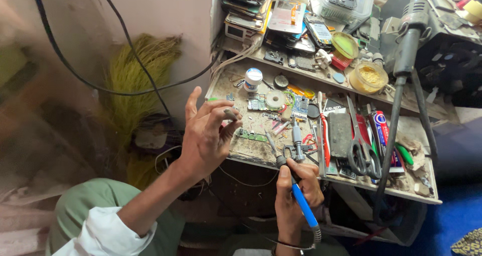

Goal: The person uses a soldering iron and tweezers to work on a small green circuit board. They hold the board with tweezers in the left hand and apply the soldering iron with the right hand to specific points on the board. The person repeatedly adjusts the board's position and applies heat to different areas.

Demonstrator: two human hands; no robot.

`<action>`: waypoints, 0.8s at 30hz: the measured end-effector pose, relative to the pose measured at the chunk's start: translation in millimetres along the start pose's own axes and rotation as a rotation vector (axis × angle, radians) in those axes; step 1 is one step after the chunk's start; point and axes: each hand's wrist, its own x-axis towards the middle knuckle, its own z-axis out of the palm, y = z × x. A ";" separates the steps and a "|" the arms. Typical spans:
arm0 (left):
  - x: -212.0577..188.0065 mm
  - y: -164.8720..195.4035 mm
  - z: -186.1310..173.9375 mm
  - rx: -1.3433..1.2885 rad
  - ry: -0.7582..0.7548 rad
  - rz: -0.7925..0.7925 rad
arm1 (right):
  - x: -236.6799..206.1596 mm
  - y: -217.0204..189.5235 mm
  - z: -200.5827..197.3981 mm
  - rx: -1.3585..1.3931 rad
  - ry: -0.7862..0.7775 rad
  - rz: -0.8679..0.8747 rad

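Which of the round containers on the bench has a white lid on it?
The small white tub near the bench's back left. The yellow tub of powder is open, and the green dish has no white lid.

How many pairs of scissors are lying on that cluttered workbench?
1. The scissors lie on the right part of the workbench, black handles toward the front edge, beside a red toothbrush. More could be hidden under the clutter.

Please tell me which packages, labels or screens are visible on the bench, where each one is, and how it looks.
Small jar: back of bench, round, white with blue label.
Tube: right side beside scissors, red, white and blue.
Phones: stacked on upper shelf, flat, dark screens.
Tub: shelf edge, round, clear, yellow contents.
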 end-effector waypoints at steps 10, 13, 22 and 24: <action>-6.9 -1.0 -0.3 -0.066 -0.025 -0.021 | -0.4 0.6 0.1 0.026 0.010 -0.016; -8.3 -1.3 -2.5 -0.096 -0.023 -0.044 | -1.6 2.0 -1.0 0.020 0.006 -0.080; 2.1 16.9 -33.1 -0.182 -0.134 0.146 | -3.1 3.1 -1.6 0.012 0.000 0.051; 9.8 16.5 -36.0 -0.177 -0.163 0.113 | -2.7 1.7 -0.5 0.036 -0.002 0.042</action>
